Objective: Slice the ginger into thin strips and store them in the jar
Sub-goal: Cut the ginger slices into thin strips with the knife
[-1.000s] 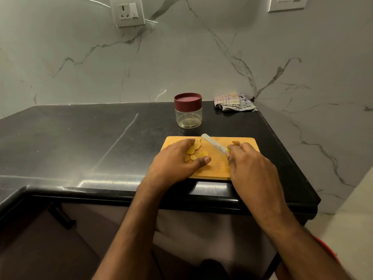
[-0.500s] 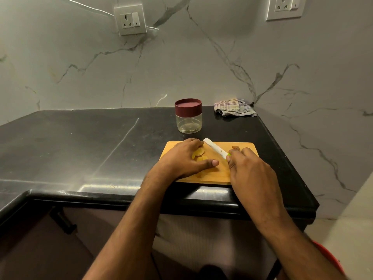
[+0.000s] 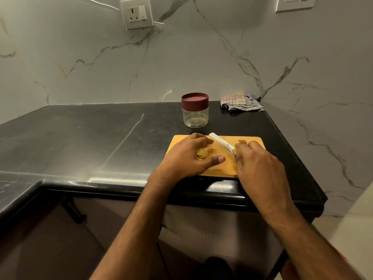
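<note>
Presently the ginger slices (image 3: pixel 202 153) lie gathered on the wooden cutting board (image 3: pixel 250 140), under the left hand (image 3: pixel 187 158), whose fingers curl over and hold the pile. The right hand (image 3: pixel 257 164) grips a knife (image 3: pixel 221 142) (white blade, angled up-left, over the board). A ginger scrap (image 3: pixel 242 141) sits near the board's far edge. Behind, on the black table (image 3: pixel 101 138), stands the lidded jar (image 3: pixel 195 112); a folded cloth (image 3: pixel 240 102) lies in the corner.

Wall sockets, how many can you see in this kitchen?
2. One wall socket is upper left, above the countertop; the other is at the top right edge, partly cut off. Others may lie outside view.
</note>
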